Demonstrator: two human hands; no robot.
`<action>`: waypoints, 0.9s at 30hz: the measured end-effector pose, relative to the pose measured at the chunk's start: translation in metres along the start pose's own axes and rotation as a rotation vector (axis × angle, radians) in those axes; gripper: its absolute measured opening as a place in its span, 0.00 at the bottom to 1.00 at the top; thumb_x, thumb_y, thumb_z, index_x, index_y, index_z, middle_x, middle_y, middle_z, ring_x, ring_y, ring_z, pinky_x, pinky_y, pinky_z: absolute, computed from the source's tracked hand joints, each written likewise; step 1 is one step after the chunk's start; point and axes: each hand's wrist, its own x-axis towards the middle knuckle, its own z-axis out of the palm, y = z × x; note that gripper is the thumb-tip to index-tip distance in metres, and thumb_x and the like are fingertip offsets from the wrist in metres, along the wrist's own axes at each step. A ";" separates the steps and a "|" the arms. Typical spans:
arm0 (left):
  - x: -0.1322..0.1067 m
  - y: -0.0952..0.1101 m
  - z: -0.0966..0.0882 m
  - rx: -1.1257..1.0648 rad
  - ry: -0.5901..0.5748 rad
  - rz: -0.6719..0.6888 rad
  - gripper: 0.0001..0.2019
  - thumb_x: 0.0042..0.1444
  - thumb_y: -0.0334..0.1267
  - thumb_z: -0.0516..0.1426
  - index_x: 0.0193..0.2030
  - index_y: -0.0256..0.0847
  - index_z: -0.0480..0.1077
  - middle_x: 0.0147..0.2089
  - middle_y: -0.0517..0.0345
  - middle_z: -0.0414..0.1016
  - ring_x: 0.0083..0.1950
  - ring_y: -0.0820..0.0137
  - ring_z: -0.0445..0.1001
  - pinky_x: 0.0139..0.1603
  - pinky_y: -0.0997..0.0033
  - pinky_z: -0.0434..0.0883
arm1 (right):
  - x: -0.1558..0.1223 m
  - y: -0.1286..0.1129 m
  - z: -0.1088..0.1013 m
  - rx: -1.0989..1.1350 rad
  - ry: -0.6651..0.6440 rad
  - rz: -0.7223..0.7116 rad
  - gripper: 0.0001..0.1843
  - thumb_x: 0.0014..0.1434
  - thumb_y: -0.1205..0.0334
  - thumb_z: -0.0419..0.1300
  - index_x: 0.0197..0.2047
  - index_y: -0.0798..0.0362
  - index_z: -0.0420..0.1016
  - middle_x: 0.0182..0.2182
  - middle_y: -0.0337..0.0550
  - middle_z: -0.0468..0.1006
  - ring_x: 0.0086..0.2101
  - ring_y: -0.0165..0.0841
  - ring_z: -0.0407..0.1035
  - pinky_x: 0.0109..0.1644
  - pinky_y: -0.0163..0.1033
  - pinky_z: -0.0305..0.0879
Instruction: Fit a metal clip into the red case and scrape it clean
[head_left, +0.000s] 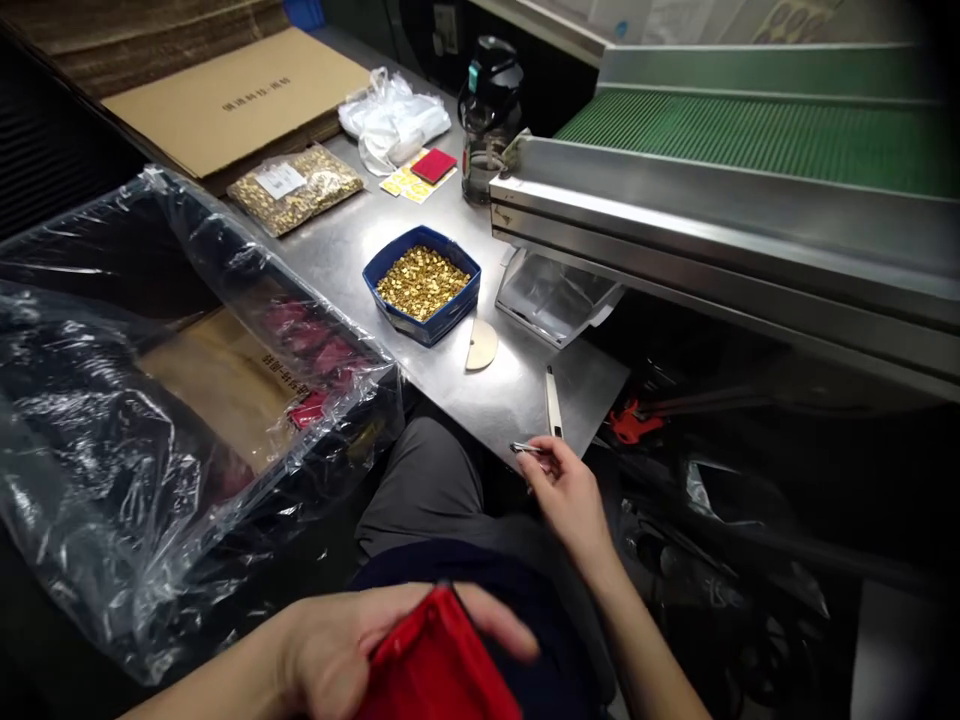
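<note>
My left hand (352, 640) is low in the view, over my lap, with its fingers closed round a red fabric pouch (439, 665). My right hand (566, 495) is at the near edge of the steel table (510, 385), pinching a small metal tool (526, 449), perhaps tweezers. A white pen-like knife (553, 402) lies on the table just beyond that hand. Farther back stands a blue tray (422, 285) full of small gold pieces, with a beige half-round card (481, 345) beside it.
A large bin lined with clear plastic (150, 400) holds cardboard and red items at my left. A bag of gold pieces (295, 188), flat cardboard (240, 95), a white bag (391, 120), a dark bottle (487, 115) and a green conveyor (765, 135) lie beyond.
</note>
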 end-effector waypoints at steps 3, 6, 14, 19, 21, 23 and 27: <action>0.013 -0.014 -0.009 -0.061 0.106 0.289 0.40 0.52 0.61 0.66 0.69 0.53 0.65 0.61 0.43 0.76 0.57 0.51 0.79 0.55 0.56 0.74 | 0.036 0.000 0.024 -0.124 0.149 -0.096 0.15 0.69 0.50 0.55 0.50 0.50 0.72 0.46 0.48 0.78 0.47 0.40 0.72 0.51 0.42 0.68; 0.021 -0.016 -0.017 -0.152 0.214 0.440 0.33 0.61 0.64 0.56 0.69 0.54 0.66 0.65 0.42 0.72 0.62 0.43 0.75 0.63 0.41 0.67 | 0.062 0.002 0.040 -0.277 0.237 -0.161 0.11 0.68 0.56 0.56 0.49 0.51 0.74 0.50 0.52 0.74 0.53 0.46 0.65 0.60 0.51 0.61; 0.024 -0.007 -0.033 -0.256 0.377 0.600 0.46 0.65 0.55 0.56 0.79 0.46 0.32 0.69 0.29 0.67 0.61 0.40 0.75 0.66 0.40 0.64 | 0.054 0.004 0.038 -0.444 0.278 -0.209 0.13 0.71 0.57 0.52 0.52 0.53 0.72 0.49 0.53 0.75 0.50 0.45 0.67 0.58 0.50 0.62; 0.025 -0.004 -0.047 -0.325 0.379 0.675 0.51 0.61 0.55 0.62 0.79 0.43 0.36 0.70 0.32 0.66 0.63 0.41 0.73 0.70 0.41 0.61 | 0.084 -0.027 0.040 -0.478 0.219 -0.209 0.16 0.71 0.66 0.46 0.53 0.54 0.73 0.48 0.52 0.78 0.50 0.41 0.70 0.57 0.44 0.64; 0.024 -0.003 -0.049 -0.316 0.372 0.684 0.50 0.60 0.55 0.63 0.79 0.44 0.38 0.70 0.34 0.68 0.65 0.39 0.71 0.71 0.38 0.59 | 0.111 -0.046 0.053 -0.500 0.221 -0.162 0.19 0.69 0.62 0.52 0.60 0.59 0.68 0.53 0.59 0.75 0.54 0.47 0.68 0.59 0.49 0.63; 0.022 -0.002 -0.050 -0.278 0.380 0.695 0.49 0.61 0.54 0.63 0.79 0.48 0.39 0.68 0.35 0.70 0.66 0.39 0.71 0.71 0.36 0.59 | 0.140 -0.063 0.066 -0.503 0.224 -0.080 0.27 0.65 0.56 0.60 0.63 0.62 0.65 0.57 0.64 0.72 0.55 0.50 0.67 0.58 0.53 0.64; 0.015 0.000 -0.051 -0.199 0.422 0.716 0.47 0.61 0.54 0.63 0.79 0.52 0.40 0.64 0.37 0.74 0.64 0.42 0.73 0.68 0.38 0.63 | 0.169 -0.083 0.071 -0.424 0.160 0.079 0.22 0.60 0.55 0.66 0.53 0.57 0.71 0.48 0.52 0.76 0.47 0.43 0.73 0.52 0.52 0.70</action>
